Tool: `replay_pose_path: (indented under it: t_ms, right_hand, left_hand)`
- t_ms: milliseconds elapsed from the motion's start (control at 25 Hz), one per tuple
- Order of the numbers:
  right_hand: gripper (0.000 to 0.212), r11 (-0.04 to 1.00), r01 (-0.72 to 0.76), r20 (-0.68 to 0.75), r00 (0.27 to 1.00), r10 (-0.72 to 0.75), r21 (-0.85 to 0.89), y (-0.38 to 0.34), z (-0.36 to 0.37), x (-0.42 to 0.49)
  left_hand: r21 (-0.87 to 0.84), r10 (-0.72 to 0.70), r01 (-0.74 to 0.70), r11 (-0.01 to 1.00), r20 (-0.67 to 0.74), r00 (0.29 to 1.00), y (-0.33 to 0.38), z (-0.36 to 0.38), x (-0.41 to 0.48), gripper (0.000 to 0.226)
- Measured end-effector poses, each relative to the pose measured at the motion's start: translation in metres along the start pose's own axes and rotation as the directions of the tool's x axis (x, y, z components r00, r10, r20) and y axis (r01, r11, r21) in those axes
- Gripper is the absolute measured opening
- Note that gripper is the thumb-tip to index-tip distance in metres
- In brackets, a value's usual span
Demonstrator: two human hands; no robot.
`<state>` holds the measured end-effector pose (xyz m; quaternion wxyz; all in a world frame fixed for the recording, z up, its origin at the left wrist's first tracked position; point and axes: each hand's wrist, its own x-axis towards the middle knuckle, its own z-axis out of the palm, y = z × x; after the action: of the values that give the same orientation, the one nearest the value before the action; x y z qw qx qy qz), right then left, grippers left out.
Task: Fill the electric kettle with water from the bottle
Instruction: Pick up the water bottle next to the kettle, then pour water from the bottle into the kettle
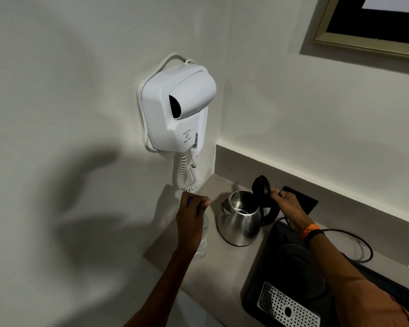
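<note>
The steel kettle (239, 218) stands on the bench (224, 260) between my 2 hands, its black lid (261, 188) swung up and open, spout pointing toward my left side. My right hand (284, 204) rests at the kettle's handle just behind the raised lid, fingers curled there; whether that grip is clamped on the handle or only touching the lid, I cannot tell. A ring sits on 1 finger and an orange band on that wrist.

My left hand (191, 215) is closed over the top of the clear water bottle (203, 234), which stands upright on the bench just to the left of the kettle, apart from it. A bit of blue shows under my fingers at the bottle's cap.

Below my right forearm lies a black tray (257, 279) with a perforated metal drain plate (286, 308) and the kettle's round base (298, 263), its cord (364, 246) looping off to the right. Above my left hand, a white hair dryer (177, 107) hangs on the wall, coiled cord dangling.
</note>
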<state>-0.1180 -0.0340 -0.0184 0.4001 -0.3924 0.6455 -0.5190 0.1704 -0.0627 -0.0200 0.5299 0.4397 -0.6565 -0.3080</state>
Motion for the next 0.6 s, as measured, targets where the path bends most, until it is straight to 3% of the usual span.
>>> replay_pose_path:
  t_ms: [40,120,240,600]
  right_hand:
    - [0.021,1.0,0.002,0.001,1.0,-0.002,-0.002,-0.001,0.0,0.0]
    - [0.022,1.0,0.003,-0.004,1.0,-0.003,0.002,-0.002,0.0,-0.002]
    - [0.027,1.0,-0.002,-0.015,1.0,0.002,0.011,-0.003,0.001,-0.003]
    - [0.029,1.0,-0.002,-0.057,0.998,0.002,-0.008,0.002,0.004,-0.003]
  left_hand:
    - [-0.009,-0.012,0.012,1.0,-0.021,1.0,0.0,-0.001,0.003,0.011]
    - [-0.018,-0.06,0.059,0.998,-0.064,0.996,-0.008,-0.005,0.007,0.049]
    - [0.052,-0.114,0.114,0.992,-0.016,0.993,-0.03,-0.011,-0.004,0.086]
    - [0.233,-0.199,0.188,0.954,0.025,0.98,-0.081,-0.006,-0.042,0.1]
